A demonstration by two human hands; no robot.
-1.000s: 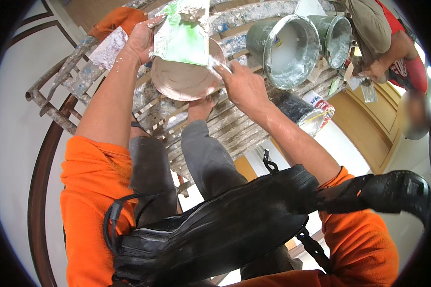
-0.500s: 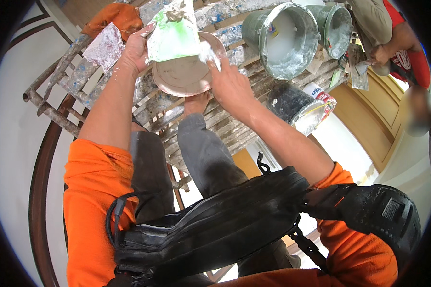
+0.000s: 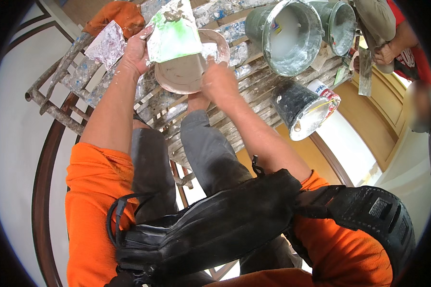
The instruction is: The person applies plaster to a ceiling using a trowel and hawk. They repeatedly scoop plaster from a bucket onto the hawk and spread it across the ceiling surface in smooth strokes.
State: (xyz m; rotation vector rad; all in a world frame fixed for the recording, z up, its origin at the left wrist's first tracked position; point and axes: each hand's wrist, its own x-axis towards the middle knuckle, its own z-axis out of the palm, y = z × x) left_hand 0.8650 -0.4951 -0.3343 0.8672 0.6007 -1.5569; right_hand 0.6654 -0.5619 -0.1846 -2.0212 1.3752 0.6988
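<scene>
My left hand grips the edge of a square putty board, green and white, with a lump of grey-white putty along its top. My right hand is closed over a round pinkish basin, around what looks like a putty knife. Its white-smeared blade is partly hidden and blurred, close to the board's right edge. The basin sits on the slatted platform, partly covered by the board. Left of my left hand lies a second putty-crusted board.
Two green buckets with whitish contents stand at the upper right. A black bucket and a white-and-red tub are below them. An orange cloth lies at upper left. Another person's hand is at right, near a flat metal blade.
My right hand has moved slightly left and down, its blade staying over the basin. My left hand keeps the board nearly still. The other person's flat blade has turned more upright.
</scene>
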